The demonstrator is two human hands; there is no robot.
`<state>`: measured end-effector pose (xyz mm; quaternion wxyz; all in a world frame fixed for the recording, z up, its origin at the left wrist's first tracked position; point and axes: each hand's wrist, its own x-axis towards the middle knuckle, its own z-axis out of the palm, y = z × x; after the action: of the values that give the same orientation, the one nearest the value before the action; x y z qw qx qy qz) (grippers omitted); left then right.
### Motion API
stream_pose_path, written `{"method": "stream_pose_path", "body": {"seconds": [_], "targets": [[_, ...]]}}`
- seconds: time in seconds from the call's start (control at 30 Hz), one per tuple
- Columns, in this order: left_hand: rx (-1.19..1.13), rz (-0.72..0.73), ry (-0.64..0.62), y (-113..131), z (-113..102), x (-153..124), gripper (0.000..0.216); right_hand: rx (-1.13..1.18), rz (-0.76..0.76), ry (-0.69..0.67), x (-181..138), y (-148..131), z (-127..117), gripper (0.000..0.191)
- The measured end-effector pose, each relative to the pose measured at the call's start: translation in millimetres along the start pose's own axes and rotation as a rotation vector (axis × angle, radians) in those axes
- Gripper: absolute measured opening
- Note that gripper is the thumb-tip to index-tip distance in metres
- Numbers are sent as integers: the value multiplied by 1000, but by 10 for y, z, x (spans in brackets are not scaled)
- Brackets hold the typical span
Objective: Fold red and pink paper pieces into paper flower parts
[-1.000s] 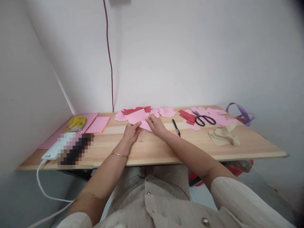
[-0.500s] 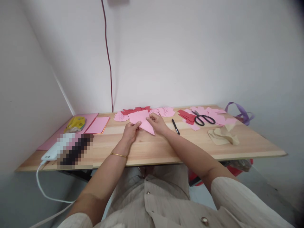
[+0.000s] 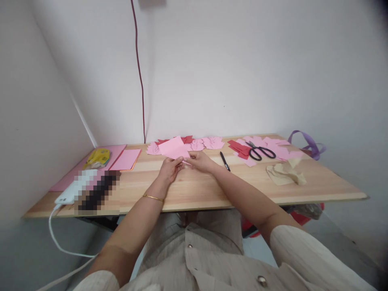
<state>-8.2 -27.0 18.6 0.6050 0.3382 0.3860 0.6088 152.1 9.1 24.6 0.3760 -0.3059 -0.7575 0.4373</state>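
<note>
A piece of pink paper is held up over the middle of the wooden table. My left hand pinches its lower edge between thumb and fingers. From the other side, my right hand is closed on the paper's lower right corner, the two hands nearly meeting. Behind the paper, along the wall, lie pink cut-paper pieces with jagged edges and red cut-paper pieces, partly covered. A black pen rests just right of my right hand.
On the right, black-handled scissors lie on pink and red paper scraps, near crumpled tan paper and a purple ribbon. Leftward are pink sheets, a yellow packet and a white power bank with its cable.
The pink paper has turned in my hands, its pointed lower corner no longer hanging down. My right hand has moved down and closer to my left.
</note>
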Motion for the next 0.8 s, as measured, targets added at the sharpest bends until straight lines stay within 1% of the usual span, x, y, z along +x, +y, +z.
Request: {"method": "stream_pose_path", "body": {"seconds": [0.07, 0.2, 0.3, 0.47, 0.63, 0.8], "targets": [[7, 18, 15, -13, 2, 2, 32, 14, 4, -45, 1, 11, 4, 31], [-12, 83, 48, -20, -23, 40, 30, 9, 95, -148, -24, -19, -24, 33], [-11, 122, 70, -19, -36, 65, 29, -35, 155, -161, -43, -57, -67, 35], [-36, 187, 107, -1, -39, 85, 27, -24, 147, -191, -54, -95, -136, 33], [-37, 200, 139, 4, -60, 101, 30, 5, 166, -210, -48, -71, -174, 32], [-48, 168, 103, -1, -53, 86, 29, 2, 213, -294, -53, -45, -227, 33]]}}
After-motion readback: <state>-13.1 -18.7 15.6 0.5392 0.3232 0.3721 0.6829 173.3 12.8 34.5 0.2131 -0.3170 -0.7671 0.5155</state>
